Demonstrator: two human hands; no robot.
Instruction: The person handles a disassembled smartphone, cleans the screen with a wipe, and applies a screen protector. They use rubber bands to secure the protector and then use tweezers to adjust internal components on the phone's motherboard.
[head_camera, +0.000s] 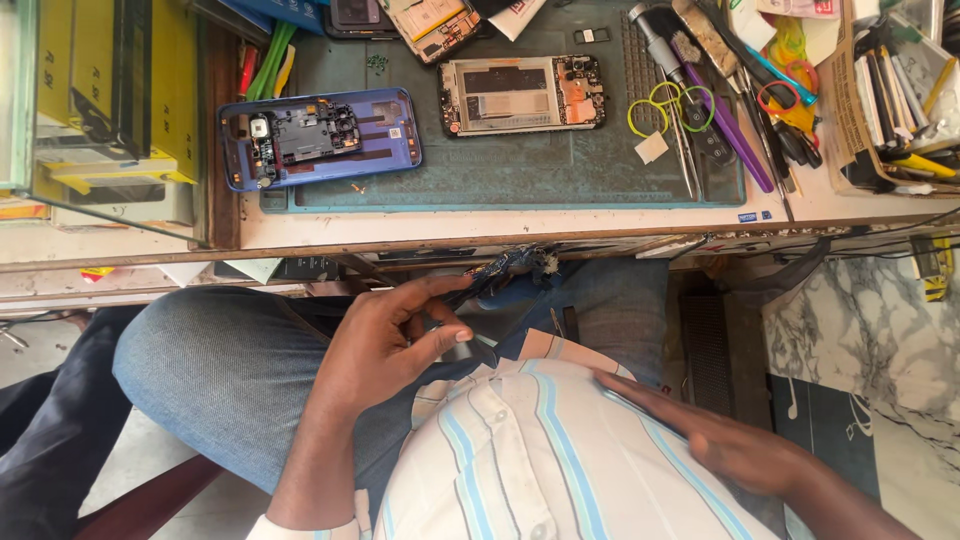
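Fingers of left hand (385, 345) pinch a small dark circuit part (497, 272) over the lap, below the bench edge; apparently an inspection step. Right hand (700, 435), blurred, lies flat and empty on striped shirt (540, 440). Above: blue phone shell (318, 137), opened phone (522, 94) on green mat (560, 170); yellow boxes (110, 90) far left.

Blue phone back cover (320, 138), opened phone (522, 94), purple pry tool (728, 130), yellow rubber bands (668, 105)
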